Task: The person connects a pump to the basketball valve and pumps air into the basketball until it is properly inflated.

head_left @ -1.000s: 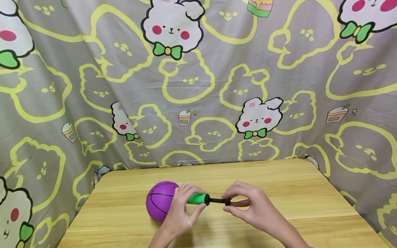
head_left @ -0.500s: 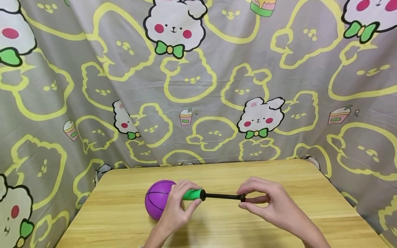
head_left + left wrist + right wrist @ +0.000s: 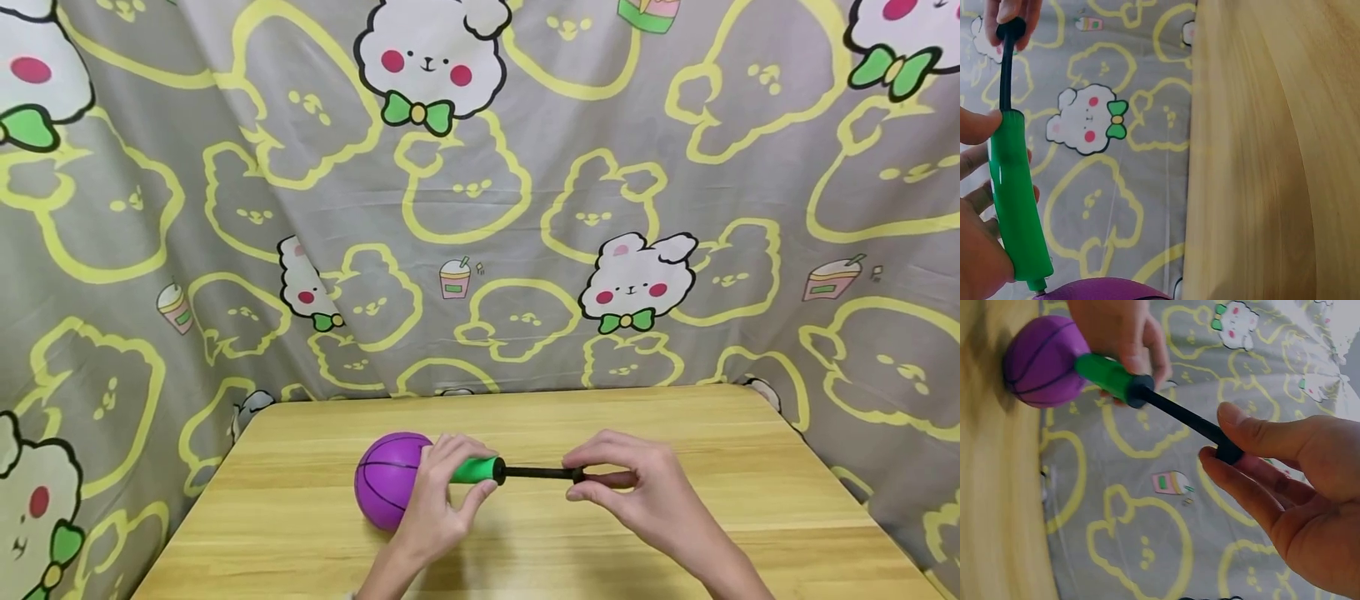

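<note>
A purple ball [image 3: 388, 482] with black seam lines rests on the wooden table. Against its right side, a small hand pump with a green barrel [image 3: 474, 471] lies roughly level; in the left wrist view its tip meets the ball [image 3: 1107, 290]. My left hand [image 3: 442, 504] curls round the green barrel, with the thumb near the black collar. Out of the barrel sticks a black rod [image 3: 536, 472]. At the rod's end, my right hand [image 3: 645, 483] pinches the black knob [image 3: 1229, 452] between thumb and fingers.
The pale wooden table [image 3: 300, 558] stretches out on all sides of the hands. Behind it and at both sides hangs a grey curtain [image 3: 510, 208] with yellow outlines and white rabbit faces.
My right hand first drew the black rod out to the right, then pushed it partly back in. The left hand keeps its grip on the barrel, and the ball stays in nearly the same place.
</note>
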A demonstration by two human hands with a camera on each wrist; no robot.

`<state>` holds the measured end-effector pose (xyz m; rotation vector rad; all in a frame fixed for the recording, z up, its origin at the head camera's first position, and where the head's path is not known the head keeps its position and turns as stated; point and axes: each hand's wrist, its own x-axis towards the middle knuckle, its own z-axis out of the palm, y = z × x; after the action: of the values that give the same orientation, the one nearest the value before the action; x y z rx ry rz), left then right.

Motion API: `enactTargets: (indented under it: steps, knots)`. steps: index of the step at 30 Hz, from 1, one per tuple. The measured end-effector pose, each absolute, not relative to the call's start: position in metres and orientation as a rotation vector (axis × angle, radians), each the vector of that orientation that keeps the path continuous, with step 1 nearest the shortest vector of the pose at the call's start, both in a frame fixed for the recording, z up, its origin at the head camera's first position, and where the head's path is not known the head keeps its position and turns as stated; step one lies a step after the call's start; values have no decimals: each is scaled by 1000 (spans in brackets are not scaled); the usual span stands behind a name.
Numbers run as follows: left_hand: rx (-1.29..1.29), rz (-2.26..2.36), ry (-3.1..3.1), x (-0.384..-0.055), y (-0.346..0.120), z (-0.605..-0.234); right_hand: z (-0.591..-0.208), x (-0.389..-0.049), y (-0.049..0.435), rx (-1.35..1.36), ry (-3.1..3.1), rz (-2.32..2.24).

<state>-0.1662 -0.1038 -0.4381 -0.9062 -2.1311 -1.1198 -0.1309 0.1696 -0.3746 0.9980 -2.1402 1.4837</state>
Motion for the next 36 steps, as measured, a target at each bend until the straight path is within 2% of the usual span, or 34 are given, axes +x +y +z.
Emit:
enactTargets:
  steps: [25, 36]
  knots:
    - [-899, -1114, -2225, -159, -94, -444, -415, -139, 125, 939, -2091, 1501]
    - [-954, -1045, -2196, -163, -98, -445, -406, -138, 128, 1020, -2174, 1508]
